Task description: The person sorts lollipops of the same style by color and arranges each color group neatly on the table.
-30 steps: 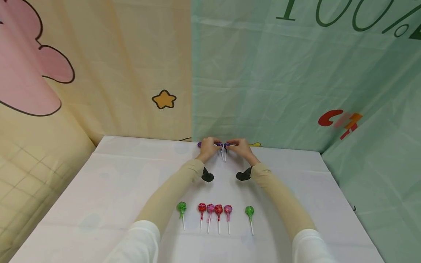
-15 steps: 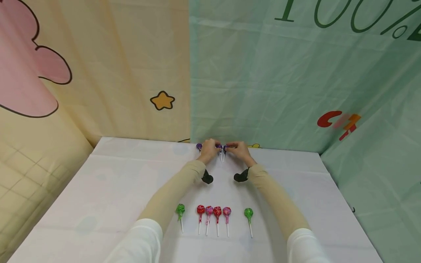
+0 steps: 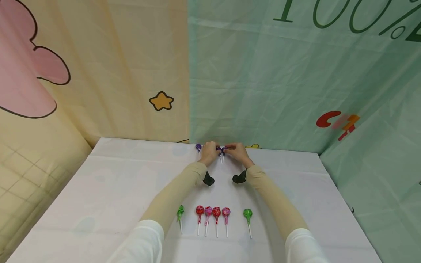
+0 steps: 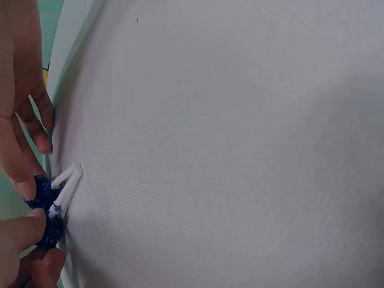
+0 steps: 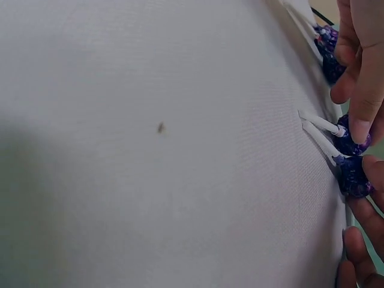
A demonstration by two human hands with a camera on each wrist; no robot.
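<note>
At the table's far edge, my left hand pinches the head of a purple-wrapped lollipop between thumb and fingers. Close beside it, my right hand pinches a second purple lollipop. The two dark heads sit side by side, and their white sticks converge at the tips on the cloth, as the left wrist view shows. Left of my left hand lies another purple lollipop. Two purple heads appear there in the right wrist view, partly covered by my left fingers.
Nearer me on the white-covered table is a spaced row: a green lollipop at left, several red and pink lollipops in the middle, another green lollipop at right. Printed curtains stand right behind the table's far edge.
My right hand has edged left with its lollipop, bringing the two held heads closer together. More of the purple lollipop left of my left hand shows. The head view has shifted slightly.
</note>
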